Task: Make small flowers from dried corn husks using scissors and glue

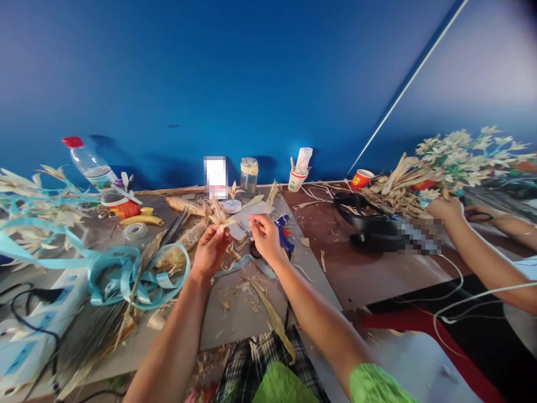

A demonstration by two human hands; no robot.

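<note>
My left hand (213,249) pinches a pale corn-husk flower (220,215) with pointed petals, held above the worktable. Just to its right, my right hand (267,239) has thumb and fingertips drawn together beside the flower. Whatever is between those fingertips is too small to make out. A blue glue gun (286,235) lies just right of that hand. Corn cobs (184,206) and loose husk pieces lie behind and left of my left hand. One long husk strip (272,313) hangs over the table's front edge near my lap.
Coils of light blue ribbon (121,274), a power strip (46,319) and a tape roll (135,231) lie left. A bottle (90,165), a jar (249,178) and a paper cup (297,180) stand along the wall. At right, a co-worker's hand (447,212) is near husk flowers (465,151).
</note>
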